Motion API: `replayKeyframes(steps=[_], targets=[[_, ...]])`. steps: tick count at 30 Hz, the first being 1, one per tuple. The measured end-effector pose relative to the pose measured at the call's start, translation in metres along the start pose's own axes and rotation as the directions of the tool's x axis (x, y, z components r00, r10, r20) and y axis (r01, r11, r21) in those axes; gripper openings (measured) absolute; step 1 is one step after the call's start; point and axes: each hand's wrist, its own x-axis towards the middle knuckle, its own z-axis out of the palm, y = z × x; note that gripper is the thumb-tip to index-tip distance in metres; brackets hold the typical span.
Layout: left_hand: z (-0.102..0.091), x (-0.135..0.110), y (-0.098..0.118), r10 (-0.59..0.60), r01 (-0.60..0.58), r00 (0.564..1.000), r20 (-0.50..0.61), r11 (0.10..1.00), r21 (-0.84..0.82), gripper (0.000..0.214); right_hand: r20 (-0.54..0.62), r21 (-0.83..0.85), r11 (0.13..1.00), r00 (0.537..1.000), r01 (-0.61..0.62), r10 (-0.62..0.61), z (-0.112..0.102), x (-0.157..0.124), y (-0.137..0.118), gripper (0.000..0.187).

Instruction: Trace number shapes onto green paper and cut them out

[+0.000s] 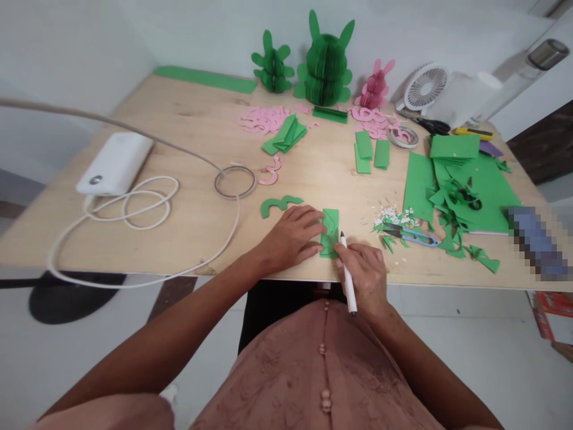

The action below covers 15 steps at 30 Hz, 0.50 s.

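A small green paper rectangle (331, 220) lies near the table's front edge, with curved pencil-like lines drawn on it. My left hand (293, 239) rests flat with fingers spread, its fingertips touching the paper's left side. In my right hand (364, 272) is a white pen (349, 286), gripped beside the paper's lower right corner. The pen's dark tip points up and away, off the paper. Just beyond my left hand lies a wavy green paper cutout (280, 205). Blue-handled thread snips (412, 235) lie to the right among paper scraps.
Green and pink paper rabbits (325, 65) stand along the wall. Pink cutouts (266, 119), green strips (286, 136) and a tape roll (403, 137) lie farther back. A white power bank (115, 162) with a looping cable is at left; green sheets (486, 191) are at right.
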Motion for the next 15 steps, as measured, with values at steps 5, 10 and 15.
replayKeyframes(steps=[5, 10, 15], targets=[[0.0003, -0.0005, -0.0015, 0.0, 0.0, 1.0, -0.007, 1.0, -0.016, 0.02, -0.016, -0.002, 1.0, 1.0, -0.008, 0.008, 0.001, 0.0004, -0.001, 0.026], [0.0019, -0.0012, -0.0031, 0.005, -0.005, 1.0, -0.013, 1.0, -0.024, 0.02, -0.008, -0.015, 1.0, 1.0, -0.019, 0.019, 0.0011, 0.0001, -0.002, 0.026], [0.0036, -0.0023, -0.0041, 0.011, -0.012, 1.0, -0.023, 1.0, -0.025, 0.021, -0.023, -0.009, 0.999, 0.999, -0.031, 0.031, 0.002, 0.0004, -0.0027, 0.026]])
